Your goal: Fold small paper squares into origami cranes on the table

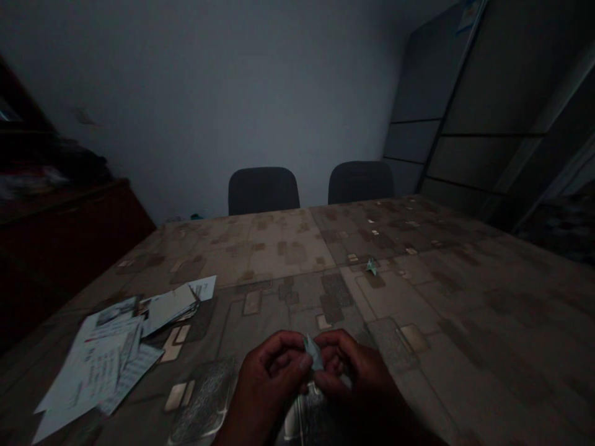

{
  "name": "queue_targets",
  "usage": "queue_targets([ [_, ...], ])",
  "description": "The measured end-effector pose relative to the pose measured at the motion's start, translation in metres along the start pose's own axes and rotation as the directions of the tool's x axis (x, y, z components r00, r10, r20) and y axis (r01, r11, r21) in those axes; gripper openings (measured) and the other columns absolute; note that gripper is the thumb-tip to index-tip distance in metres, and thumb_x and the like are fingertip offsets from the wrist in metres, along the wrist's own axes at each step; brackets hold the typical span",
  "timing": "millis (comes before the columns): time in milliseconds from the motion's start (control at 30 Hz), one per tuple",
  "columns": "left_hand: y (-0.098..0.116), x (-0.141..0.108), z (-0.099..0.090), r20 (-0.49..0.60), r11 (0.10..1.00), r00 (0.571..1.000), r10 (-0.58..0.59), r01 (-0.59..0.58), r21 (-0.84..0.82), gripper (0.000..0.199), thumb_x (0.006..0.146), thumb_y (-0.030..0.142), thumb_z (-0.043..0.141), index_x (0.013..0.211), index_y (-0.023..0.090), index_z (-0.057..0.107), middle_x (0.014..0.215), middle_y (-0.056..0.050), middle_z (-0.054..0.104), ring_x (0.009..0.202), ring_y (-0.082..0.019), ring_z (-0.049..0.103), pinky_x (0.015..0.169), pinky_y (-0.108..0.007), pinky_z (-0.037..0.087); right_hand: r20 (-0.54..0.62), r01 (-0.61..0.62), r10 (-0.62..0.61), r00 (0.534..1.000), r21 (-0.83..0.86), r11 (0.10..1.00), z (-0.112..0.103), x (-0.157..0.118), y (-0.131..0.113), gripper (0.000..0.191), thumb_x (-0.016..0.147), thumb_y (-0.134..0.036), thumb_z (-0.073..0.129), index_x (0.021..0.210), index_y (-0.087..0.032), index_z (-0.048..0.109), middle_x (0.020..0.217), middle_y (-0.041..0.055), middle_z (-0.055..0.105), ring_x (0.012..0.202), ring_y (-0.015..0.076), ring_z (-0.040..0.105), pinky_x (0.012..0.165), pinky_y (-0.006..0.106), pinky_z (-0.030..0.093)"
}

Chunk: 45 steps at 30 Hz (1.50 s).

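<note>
Between my two hands, low in the middle of the view, is a small pale folded piece of paper (313, 354) with a pointed top. My left hand (279, 365) pinches it from the left, thumb and fingers closed on it. From the other side my right hand (341, 365) grips it with thumb and curled fingers. The paper's lower part is hidden by the thumbs. Farther off on the patterned tablecloth (288, 297) stands another small folded paper figure (371, 266), greenish and pointed, apart from both hands.
Printed sheets (97, 359) and a stack of cut paper (170, 308) lie on the left of the table. Two dark chairs (263, 189) stand behind the far edge. A dark wooden cabinet (69, 241) is on the left, sliding panels (483, 148) on the right.
</note>
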<state>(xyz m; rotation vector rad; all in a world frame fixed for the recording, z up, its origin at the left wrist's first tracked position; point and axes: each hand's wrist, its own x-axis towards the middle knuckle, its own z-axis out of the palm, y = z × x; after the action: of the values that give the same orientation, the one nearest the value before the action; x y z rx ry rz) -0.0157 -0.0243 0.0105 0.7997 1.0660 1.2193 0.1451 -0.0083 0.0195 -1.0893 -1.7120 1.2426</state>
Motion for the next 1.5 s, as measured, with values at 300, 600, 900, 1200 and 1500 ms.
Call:
queue_targets([
  [300,-0.001,-0.001,0.001,-0.036,1.0,0.999,0.026,-0.026,-0.001,0.022,0.064,0.031,0.082,0.077,0.016,0.071,0.062,-0.003,0.07,0.057,-0.015,0.062,0.054,-0.024,0.047,0.054,-0.039,0.029,0.998,0.195,0.98,0.001,-0.001,0.009,0.028,0.076,-0.027,0.062,0.102,-0.017,0.063,0.078,0.003,0.067,0.068,0.0159,0.06,0.063,0.027,0.045],
  [600,0.009,-0.005,0.007,-0.073,0.997,0.996,0.052,-0.048,0.063,0.017,0.067,0.029,0.079,0.072,0.015,0.071,0.057,-0.001,0.066,0.053,-0.011,0.056,0.052,-0.021,0.044,0.124,-0.06,0.023,0.992,0.297,0.953,0.002,-0.002,0.01,0.032,0.082,-0.035,0.059,0.107,-0.015,0.06,0.081,0.0076,0.069,0.072,0.0198,0.064,0.065,0.031,0.046],
  [900,0.0,-0.007,0.006,-0.083,0.983,0.993,0.082,-0.067,0.169,0.016,0.069,0.03,0.074,0.075,0.016,0.069,0.063,-0.002,0.067,0.058,-0.015,0.06,0.055,-0.023,0.045,0.111,-0.036,0.018,0.994,0.167,0.985,0.003,-0.003,0.005,0.025,0.086,-0.038,0.051,0.096,-0.016,0.057,0.071,0.003,0.064,0.06,0.0145,0.058,0.057,0.025,0.043],
  [1200,-0.003,-0.006,0.006,-0.091,0.975,0.991,0.102,-0.081,0.205,0.019,0.069,0.029,0.074,0.081,0.018,0.065,0.063,0.002,0.061,0.053,-0.011,0.053,0.05,-0.02,0.04,0.095,-0.072,0.052,0.994,0.222,0.972,0.006,-0.004,0.005,0.023,0.085,-0.036,0.051,0.093,-0.015,0.055,0.067,0.0028,0.064,0.061,0.0153,0.059,0.058,0.025,0.043],
  [1500,-0.007,-0.007,0.004,-0.04,0.995,0.998,0.041,-0.037,0.092,0.025,0.064,0.035,0.081,0.07,0.016,0.066,0.054,0.002,0.059,0.049,-0.01,0.052,0.047,-0.019,0.037,0.088,-0.13,0.113,0.99,0.224,0.966,0.005,-0.003,0.006,0.034,0.082,-0.051,0.052,0.079,-0.017,0.052,0.063,0.0011,0.06,0.057,0.0149,0.056,0.055,0.024,0.039],
])
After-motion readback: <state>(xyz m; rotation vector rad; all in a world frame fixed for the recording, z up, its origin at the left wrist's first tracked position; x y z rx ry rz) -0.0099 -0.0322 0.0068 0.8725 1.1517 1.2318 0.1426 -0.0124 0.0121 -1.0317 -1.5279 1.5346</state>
